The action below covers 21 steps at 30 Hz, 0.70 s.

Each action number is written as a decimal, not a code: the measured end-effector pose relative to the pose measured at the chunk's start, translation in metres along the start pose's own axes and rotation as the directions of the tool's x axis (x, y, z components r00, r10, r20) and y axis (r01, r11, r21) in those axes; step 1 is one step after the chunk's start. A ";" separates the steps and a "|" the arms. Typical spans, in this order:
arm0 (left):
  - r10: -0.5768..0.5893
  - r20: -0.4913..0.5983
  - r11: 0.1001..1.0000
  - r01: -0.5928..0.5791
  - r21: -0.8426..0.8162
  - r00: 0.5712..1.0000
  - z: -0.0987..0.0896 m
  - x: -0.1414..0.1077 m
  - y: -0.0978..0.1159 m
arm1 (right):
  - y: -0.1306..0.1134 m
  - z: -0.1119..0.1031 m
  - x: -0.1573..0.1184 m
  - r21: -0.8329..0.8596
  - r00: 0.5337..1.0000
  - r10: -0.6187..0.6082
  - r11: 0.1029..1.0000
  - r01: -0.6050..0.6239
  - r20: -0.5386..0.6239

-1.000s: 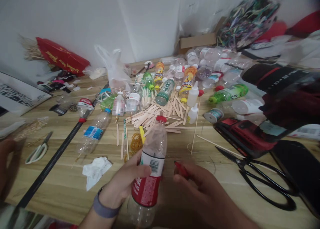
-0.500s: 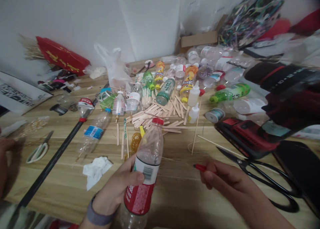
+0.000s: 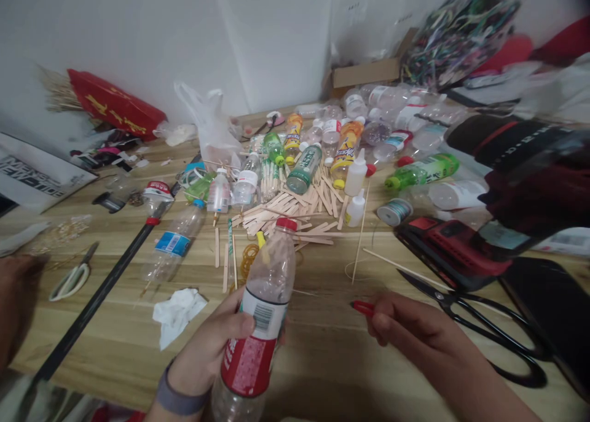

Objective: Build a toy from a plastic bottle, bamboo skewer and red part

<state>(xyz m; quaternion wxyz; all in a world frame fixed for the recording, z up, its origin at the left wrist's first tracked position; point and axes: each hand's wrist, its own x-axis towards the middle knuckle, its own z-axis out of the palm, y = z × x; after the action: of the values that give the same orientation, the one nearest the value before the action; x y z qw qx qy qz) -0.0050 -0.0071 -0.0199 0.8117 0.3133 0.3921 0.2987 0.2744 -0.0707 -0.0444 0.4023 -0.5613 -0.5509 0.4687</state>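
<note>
My left hand (image 3: pixel 216 336) is wrapped round a clear plastic bottle (image 3: pixel 271 268) with a red cap and a red-and-white label. The bottle stands almost upright, leaning a little to the right at the top, and its base runs out of the frame. To its right, my right hand (image 3: pixel 396 324) pinches a small red marker (image 3: pixel 362 308) whose dark tip points left toward the bottle without touching it. Beyond the bottle lie a pile of wooden sticks (image 3: pixel 281 207) and some yellow rubber bands (image 3: pixel 249 261).
Black scissors (image 3: pixel 445 299), a power drill (image 3: pixel 520 182) and a dark phone-like slab (image 3: pixel 548 311) crowd the right. Several plastic bottles fill the back. A crumpled tissue (image 3: pixel 179 311), a black pole (image 3: pixel 96 299) and small scissors (image 3: pixel 76 274) lie left. Another person's hand (image 3: pixel 18 287) is at the left edge.
The bottle in my left hand has shifted slightly left. My right hand with the red marker has moved a touch left too.
</note>
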 end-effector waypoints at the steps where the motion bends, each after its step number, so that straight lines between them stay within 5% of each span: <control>1: -0.007 -0.006 1.000 0.007 -0.017 1.000 0.000 0.002 0.000 | -0.001 0.006 0.002 0.018 1.000 0.005 1.000 -0.005 -0.019; 8: 0.079 -0.070 0.991 -0.086 -0.107 0.994 0.016 0.027 0.013 | 0.006 0.050 0.027 0.468 0.971 0.167 0.881 -0.067 -0.174; 11: 0.132 -0.108 0.979 -0.147 -0.142 0.985 0.025 0.037 0.015 | 0.006 0.060 0.025 0.507 0.943 0.214 0.860 -0.058 -0.256; 17: 0.240 -0.237 0.940 -0.287 -0.186 0.941 0.041 0.047 0.010 | -0.008 0.064 0.000 0.318 0.983 0.176 0.930 -0.182 0.049; 21: 0.309 -0.337 0.899 -0.389 -0.202 0.889 0.049 0.048 0.008 | -0.006 0.063 -0.006 0.256 0.962 0.264 0.928 -0.271 0.065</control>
<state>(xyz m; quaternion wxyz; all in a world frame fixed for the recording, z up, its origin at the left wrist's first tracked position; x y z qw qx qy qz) 0.0584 0.0196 -0.0115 0.7101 0.2201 0.4027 0.5339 0.2119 -0.0804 -0.0526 0.3972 -0.5659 -0.4083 0.5960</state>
